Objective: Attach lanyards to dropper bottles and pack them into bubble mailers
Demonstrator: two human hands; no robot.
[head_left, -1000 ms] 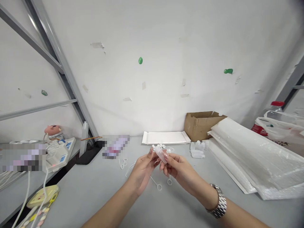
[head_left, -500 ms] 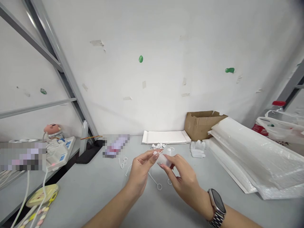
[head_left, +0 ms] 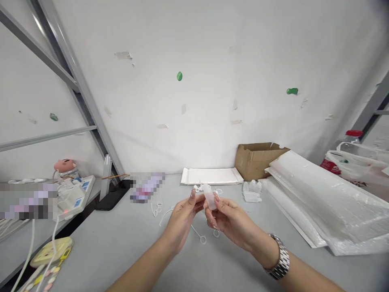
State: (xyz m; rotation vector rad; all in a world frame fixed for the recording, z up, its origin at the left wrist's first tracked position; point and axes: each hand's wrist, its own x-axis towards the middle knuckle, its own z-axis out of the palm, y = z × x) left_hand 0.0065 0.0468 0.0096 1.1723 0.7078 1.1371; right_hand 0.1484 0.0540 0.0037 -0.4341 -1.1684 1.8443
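Holding small translucent bottle [head_left: 210, 197] above the bench [head_left: 121, 243] — pinched in right hand [head_left: 232, 219], with left hand [head_left: 179, 221] close beside, can't tell if gripping. Seeing small white pieces [head_left: 197, 188] and ring-ended strips [head_left: 197, 232] loose around, more bottles [head_left: 253, 199] near cardboard box [head_left: 257, 164] — can't confirm anything fitted to held one.
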